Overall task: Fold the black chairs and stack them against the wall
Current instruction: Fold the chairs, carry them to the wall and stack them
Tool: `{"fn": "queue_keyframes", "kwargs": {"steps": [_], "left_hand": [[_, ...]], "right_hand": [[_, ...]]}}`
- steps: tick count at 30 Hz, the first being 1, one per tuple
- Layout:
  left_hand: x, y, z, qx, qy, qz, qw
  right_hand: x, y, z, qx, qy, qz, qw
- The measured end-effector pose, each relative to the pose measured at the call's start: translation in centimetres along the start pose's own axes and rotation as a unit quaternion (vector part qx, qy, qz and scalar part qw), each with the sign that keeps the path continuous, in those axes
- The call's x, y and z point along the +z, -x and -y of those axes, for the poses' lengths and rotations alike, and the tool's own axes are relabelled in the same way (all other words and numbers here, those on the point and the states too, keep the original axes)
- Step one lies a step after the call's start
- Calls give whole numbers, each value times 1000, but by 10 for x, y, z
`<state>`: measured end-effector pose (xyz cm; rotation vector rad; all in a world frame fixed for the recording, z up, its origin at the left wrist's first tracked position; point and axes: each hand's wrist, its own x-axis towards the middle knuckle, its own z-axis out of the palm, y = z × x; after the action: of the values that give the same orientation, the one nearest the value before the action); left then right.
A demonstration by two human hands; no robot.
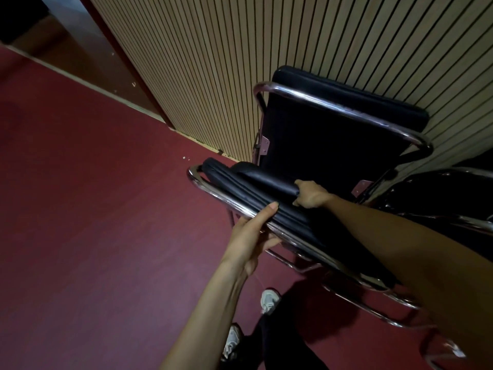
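I judged it best to keep the black padded folding chair with chrome tube frame pressed flat, then lean it squarely onto the folded black chair resting against the slatted wooden wall. My left hand gripped its chrome rail and my right hand its padded edge. It was tilted just before that stack, its padding glossy and creased.

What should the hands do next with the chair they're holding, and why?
Probably tip the folded chair forward onto the leaning chair. The left hand and right hand both grip it, it looks folded flat, and the leaning chair already rests against the slatted wall just ahead.
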<state>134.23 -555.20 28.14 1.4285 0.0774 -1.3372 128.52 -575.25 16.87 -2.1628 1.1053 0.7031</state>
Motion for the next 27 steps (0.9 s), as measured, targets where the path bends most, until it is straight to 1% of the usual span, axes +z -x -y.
{"fn": "queue_keyframes", "kwargs": {"steps": [4,8,10,14,18,20,23,27], "left_hand": [[14,-12,0,-10,10,-16,1000],[21,-25,-5,-11,21,-35,999],[27,-30,-9,-18,21,-29,999],[40,-39,-16,-23,21,-17,999],[41,-45,-17,-16,32,-11,999],[39,-44,-18,-20,29,-9,999],[33,-33,-16,-26,23,3,999],[13,-17,-8,-38,-9,19,999]], "right_hand": [[-19,2,-11,14,-9,14,1000],[-46,17,-22,-10,-55,12,998],[-52,28,-28,-23,-70,22,997],[-49,41,-38,-15,-89,33,995],[-52,58,-37,-11,-176,1,984],[-50,61,-35,-10,-204,1,979],[-45,59,-28,-9,-177,18,984],[-40,45,-22,46,-104,-17,993]]}}
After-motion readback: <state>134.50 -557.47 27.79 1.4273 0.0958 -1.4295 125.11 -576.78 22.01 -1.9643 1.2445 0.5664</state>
